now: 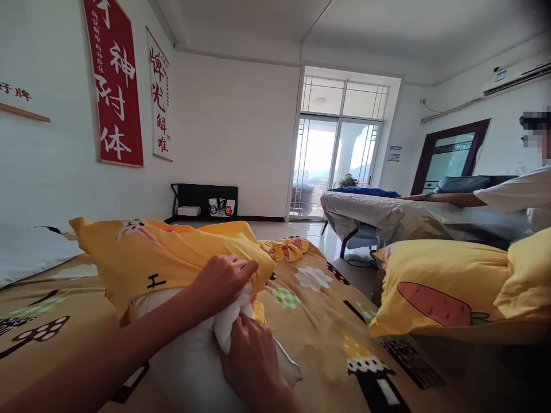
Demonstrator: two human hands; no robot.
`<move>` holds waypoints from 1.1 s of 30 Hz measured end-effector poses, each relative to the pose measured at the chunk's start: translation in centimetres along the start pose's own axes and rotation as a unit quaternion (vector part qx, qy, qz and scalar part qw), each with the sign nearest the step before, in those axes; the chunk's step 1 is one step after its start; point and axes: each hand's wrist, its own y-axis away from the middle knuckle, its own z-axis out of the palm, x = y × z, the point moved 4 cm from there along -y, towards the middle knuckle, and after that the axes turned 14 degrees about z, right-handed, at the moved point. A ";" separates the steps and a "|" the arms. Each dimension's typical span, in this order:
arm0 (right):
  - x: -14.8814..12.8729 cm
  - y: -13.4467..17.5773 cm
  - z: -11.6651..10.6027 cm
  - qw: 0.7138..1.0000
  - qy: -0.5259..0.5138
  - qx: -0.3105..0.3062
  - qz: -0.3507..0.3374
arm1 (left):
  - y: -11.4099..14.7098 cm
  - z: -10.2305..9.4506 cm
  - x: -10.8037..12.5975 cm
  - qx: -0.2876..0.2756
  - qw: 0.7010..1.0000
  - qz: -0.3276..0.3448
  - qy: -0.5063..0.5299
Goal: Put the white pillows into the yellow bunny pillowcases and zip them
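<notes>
Bed (318, 321), white pillow (189, 355) half inside pillowcase (172, 255)

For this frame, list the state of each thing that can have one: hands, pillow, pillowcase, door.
Left hand: closed on the yellow pillowcase.
Right hand: gripping the white pillow.
White pillow: partly inside the pillowcase.
Second pillow: fully cased, lying flat.
Balcony door: cannot tell whether open.

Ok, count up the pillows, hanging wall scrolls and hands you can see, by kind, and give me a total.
Pillows: 3, a white pillow half in a yellow pillowcase, one with a carrot print, and a plain yellow one.
Wall scrolls: 2, red and white.
Hands: 2, left hand and right hand, both gripping the white pillow.
Total: 7
</notes>
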 end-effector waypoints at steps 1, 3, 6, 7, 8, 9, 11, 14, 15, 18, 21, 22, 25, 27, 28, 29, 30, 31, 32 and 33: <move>-0.1 -0.5 0.0 1.000 0.015 0.008 0.009 | 0.0 0.0 0.5 0.022 1.000 0.008 -0.011; 0.0 -1.7 -0.3 0.998 0.028 0.057 0.027 | 0.0 -0.4 1.4 0.101 0.993 0.032 -0.047; 0.7 -3.0 -1.9 0.979 0.010 0.202 0.016 | -0.4 -1.4 2.2 0.225 0.970 0.053 -0.072; 1.0 -3.2 -2.9 0.967 0.004 0.256 0.005 | -0.8 -2.0 2.2 0.263 0.961 0.052 -0.068; 1.2 -3.2 -4.2 0.951 0.002 0.310 -0.006 | -1.4 -2.6 2.2 0.302 0.950 0.048 -0.062; 1.4 -3.0 -5.6 0.933 0.008 0.359 -0.014 | -2.1 -3.4 2.1 0.345 0.936 0.041 -0.057; 1.6 -2.2 -8.7 0.899 0.041 0.436 -0.016 | -3.8 -5.3 1.7 0.430 0.900 0.039 -0.052; 0.7 -0.7 -13.3 0.855 0.114 0.506 -0.014 | -5.7 -7.4 0.5 0.537 0.841 0.052 -0.047; 0.1 -0.2 -14.4 0.843 0.135 0.521 -0.019 | -5.6 -7.4 -0.1 0.566 0.822 0.045 -0.045; -2.3 -0.4 -14.7 0.836 0.187 0.512 -0.063 | -2.7 -4.2 -2.1 0.619 0.781 -0.073 -0.034; -4.1 -3.0 -9.1 0.885 0.229 0.383 -0.132 | 3.7 4.1 -2.6 0.508 0.799 -0.320 0.014; -4.4 -4.0 -6.0 0.902 0.236 0.324 -0.157 | 6.2 7.5 -2.2 0.405 0.816 -0.407 0.064; -5.1 -5.0 4.3 0.919 0.247 0.189 -0.242 | 13.3 14.6 0.9 0.172 0.841 -0.480 0.180; -5.6 -4.0 10.3 0.913 0.241 0.174 -0.280 | 17.1 16.7 2.7 -0.019 0.836 -0.492 0.243; -5.8 -3.1 12.7 0.910 0.240 0.170 -0.293 | 18.6 16.8 3.3 -0.104 0.829 -0.483 0.263; -6.0 -2.1 14.6 0.907 0.241 0.170 -0.301 | 19.7 16.3 3.6 -0.174 0.821 -0.467 0.280; -6.1 -1.1 16.0 0.906 0.240 0.175 -0.302 | 20.4 15.4 3.6 -0.214 0.820 -0.443 0.293; -6.1 -0.1 16.9 0.907 0.234 0.183 -0.299 | 20.7 14.1 3.5 -0.229 0.824 -0.416 0.309; -6.0 0.9 17.4 0.909 0.222 0.193 -0.295 | 20.5 12.7 3.2 -0.218 0.833 -0.393 0.324; -5.9 1.8 17.6 0.911 0.206 0.204 -0.294 | 20.0 11.1 2.8 -0.179 0.847 -0.374 0.333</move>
